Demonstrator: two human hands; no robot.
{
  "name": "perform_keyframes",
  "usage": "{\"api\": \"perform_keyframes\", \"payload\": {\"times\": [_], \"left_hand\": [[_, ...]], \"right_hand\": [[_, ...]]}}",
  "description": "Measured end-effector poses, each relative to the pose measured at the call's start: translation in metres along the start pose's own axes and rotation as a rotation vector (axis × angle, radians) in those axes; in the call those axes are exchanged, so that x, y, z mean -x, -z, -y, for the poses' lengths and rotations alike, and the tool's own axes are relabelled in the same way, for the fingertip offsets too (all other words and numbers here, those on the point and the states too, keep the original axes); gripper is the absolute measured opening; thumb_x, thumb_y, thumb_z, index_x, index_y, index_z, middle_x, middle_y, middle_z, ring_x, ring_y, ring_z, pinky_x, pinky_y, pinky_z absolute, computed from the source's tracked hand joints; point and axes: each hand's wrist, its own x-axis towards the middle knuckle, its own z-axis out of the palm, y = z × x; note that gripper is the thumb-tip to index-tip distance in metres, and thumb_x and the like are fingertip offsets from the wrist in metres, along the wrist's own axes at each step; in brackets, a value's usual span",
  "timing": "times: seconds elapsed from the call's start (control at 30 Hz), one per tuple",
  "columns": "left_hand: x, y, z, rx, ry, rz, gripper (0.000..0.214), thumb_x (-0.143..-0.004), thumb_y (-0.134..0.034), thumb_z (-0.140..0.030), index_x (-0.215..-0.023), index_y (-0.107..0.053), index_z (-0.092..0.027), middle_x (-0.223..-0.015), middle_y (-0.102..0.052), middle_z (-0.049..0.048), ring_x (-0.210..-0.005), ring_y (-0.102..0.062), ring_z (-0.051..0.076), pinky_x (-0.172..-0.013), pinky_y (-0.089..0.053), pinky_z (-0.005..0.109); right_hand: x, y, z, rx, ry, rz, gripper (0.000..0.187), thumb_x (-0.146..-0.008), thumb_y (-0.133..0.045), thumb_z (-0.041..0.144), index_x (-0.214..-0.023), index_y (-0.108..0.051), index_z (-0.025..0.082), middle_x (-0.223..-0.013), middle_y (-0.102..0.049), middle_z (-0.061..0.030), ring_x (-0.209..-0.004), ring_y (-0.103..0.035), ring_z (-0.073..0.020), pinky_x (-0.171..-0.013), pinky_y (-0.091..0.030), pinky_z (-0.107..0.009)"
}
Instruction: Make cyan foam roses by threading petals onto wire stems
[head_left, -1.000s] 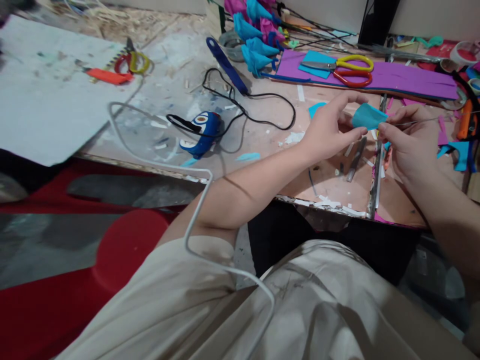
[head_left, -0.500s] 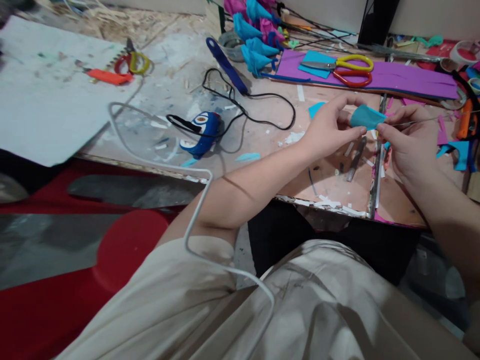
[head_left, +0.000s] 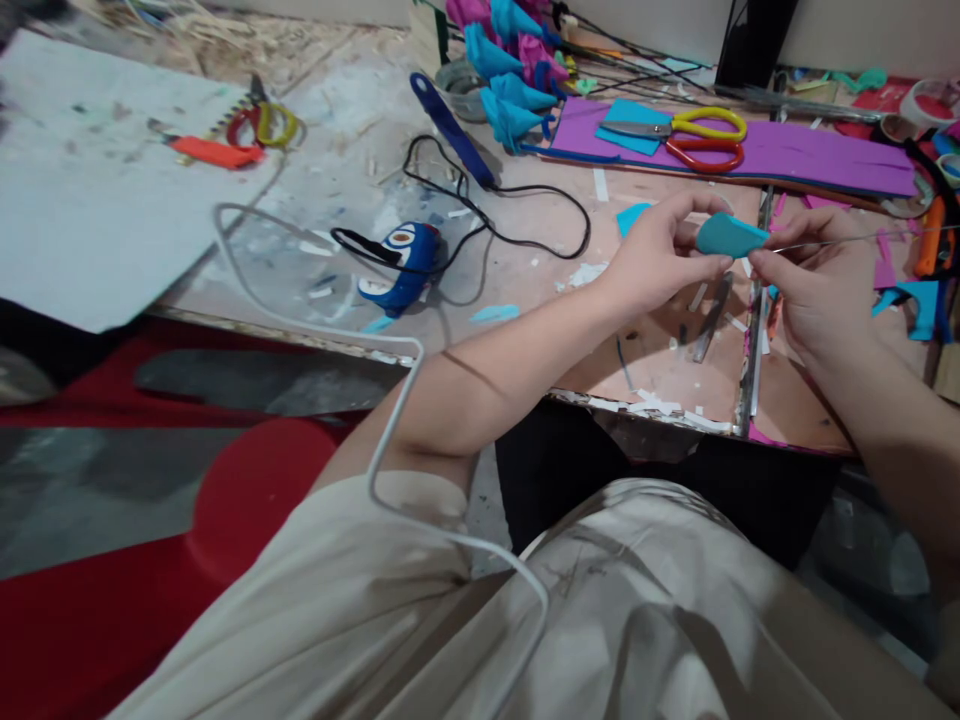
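Note:
A small teal foam piece [head_left: 727, 235] is held just above the worktable [head_left: 525, 270], pinched between both hands. My left hand [head_left: 660, 255] grips its left end with thumb and fingers closed. My right hand [head_left: 817, 285] pinches its right tip and also holds a thin metal wire [head_left: 855, 238] that runs off to the right. Both hands hover over the table's front right part.
A blue glue gun [head_left: 401, 265] with a black cord lies left of my hands. Scissors [head_left: 686, 135] rest on a purple foam sheet [head_left: 787, 155]. Teal and pink foam flowers [head_left: 510, 60] lie at the back. A white sheet [head_left: 97, 180] covers the left; foam scraps litter the right.
The teal piece has been turned and rolled slightly between the fingers and sits a little lower and flatter. Both hands stay in nearly the same place.

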Motion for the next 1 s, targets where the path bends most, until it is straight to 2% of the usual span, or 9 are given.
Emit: {"api": "perform_keyframes", "payload": {"times": [0.2,0.4,0.6,0.73,0.83,0.9,1.0], "left_hand": [[0.0012,0.0001,-0.0014,-0.022,0.003,-0.003,0.044,-0.085,-0.09,-0.018,-0.122,-0.066,-0.023,-0.09,-0.076,-0.0006,-0.089,-0.079,0.019,-0.087,-0.062,0.036],[0.0036,0.0003,-0.0067,-0.064,-0.007,-0.008,0.045,-0.085,-0.091,-0.022,-0.122,-0.067,-0.023,-0.088,-0.076,-0.0009,-0.087,-0.08,0.02,-0.086,-0.064,0.037],[0.0035,-0.0001,-0.0082,-0.025,0.012,0.007,0.041,-0.087,-0.091,-0.024,-0.12,-0.067,-0.022,-0.093,-0.078,0.0012,-0.093,-0.082,0.022,-0.089,-0.066,0.038],[0.0015,0.0005,-0.006,0.001,0.037,0.035,0.041,-0.093,-0.086,-0.025,-0.128,-0.064,-0.022,-0.09,-0.079,0.0012,-0.094,-0.083,0.022,-0.09,-0.066,0.038],[-0.0002,0.0005,-0.0042,0.005,0.045,0.026,0.034,-0.099,-0.079,-0.025,-0.129,-0.063,-0.022,-0.092,-0.078,0.0005,-0.092,-0.083,0.021,-0.09,-0.066,0.037],[-0.0009,0.0002,-0.0028,0.006,0.036,0.003,0.033,-0.098,-0.079,-0.024,-0.127,-0.064,-0.023,-0.094,-0.077,-0.0003,-0.094,-0.083,0.02,-0.091,-0.066,0.037],[-0.001,0.0005,-0.0014,0.015,0.009,0.0,0.046,-0.09,-0.088,-0.022,-0.128,-0.062,-0.024,-0.09,-0.075,-0.0022,-0.093,-0.081,0.02,-0.09,-0.065,0.036]], "right_hand": [[0.0005,0.0021,-0.0021,0.022,-0.002,0.011,0.042,-0.063,-0.101,0.025,-0.083,-0.064,0.026,-0.08,-0.07,0.0052,-0.064,-0.067,-0.0135,-0.061,-0.059,-0.032],[0.0024,0.0054,-0.0029,0.073,0.0,0.048,0.042,-0.071,-0.103,0.036,-0.082,-0.063,0.03,-0.085,-0.073,0.0028,-0.069,-0.069,-0.0193,-0.063,-0.061,-0.041],[-0.0003,0.005,-0.0025,0.083,0.014,0.02,0.05,-0.064,-0.107,0.05,-0.079,-0.065,0.029,-0.076,-0.069,0.0045,-0.062,-0.065,-0.0152,-0.055,-0.054,-0.034],[0.0,0.0049,-0.001,0.103,-0.024,0.043,0.051,-0.067,-0.105,0.055,-0.081,-0.062,0.031,-0.079,-0.07,0.0026,-0.065,-0.067,-0.0196,-0.059,-0.059,-0.041],[-0.0005,0.0059,-0.0018,0.1,-0.022,0.048,0.051,-0.068,-0.104,0.055,-0.082,-0.061,0.032,-0.079,-0.069,0.0028,-0.065,-0.067,-0.0211,-0.059,-0.058,-0.042],[-0.0014,0.0062,-0.0023,0.093,-0.029,0.055,0.051,-0.068,-0.104,0.054,-0.081,-0.06,0.031,-0.077,-0.067,0.003,-0.064,-0.067,-0.0208,-0.058,-0.057,-0.042],[-0.0022,0.0052,-0.0019,0.088,-0.03,0.058,0.05,-0.069,-0.104,0.052,-0.08,-0.06,0.031,-0.073,-0.064,0.0037,-0.062,-0.066,-0.0194,-0.058,-0.056,-0.039]]}}
